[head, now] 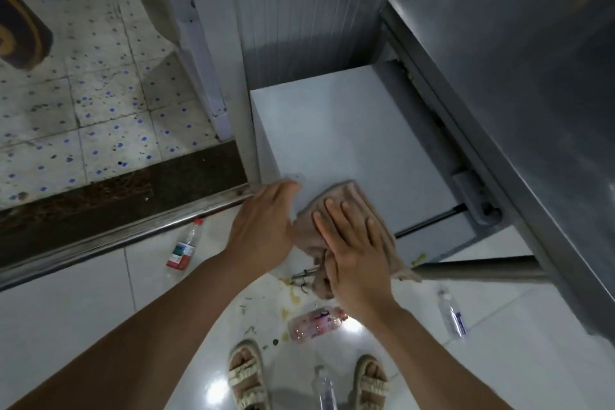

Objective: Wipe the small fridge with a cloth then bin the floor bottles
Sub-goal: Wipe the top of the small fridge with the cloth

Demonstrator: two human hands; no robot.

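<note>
A small white fridge (349,130) stands in the corner, seen from above. A pinkish-beige cloth (336,200) lies on the near part of its top and hangs over the front edge. My right hand (352,243) presses flat on the cloth, fingers spread. My left hand (263,223) rests at the fridge's near left corner, touching the cloth's left edge. Several plastic bottles lie on the white floor: one with a red label (183,245) at the left, a pink-labelled one (316,323) below my hands, a clear one (452,313) at the right, another clear one (323,388) between my feet.
A large steel cabinet (532,93) stands right of the fridge, with a hinge at its lower edge. A metal door sill (116,236) and dark threshold lead left onto speckled tiles. Yellowish spills and bits of debris (293,296) mark the floor near my sandalled feet.
</note>
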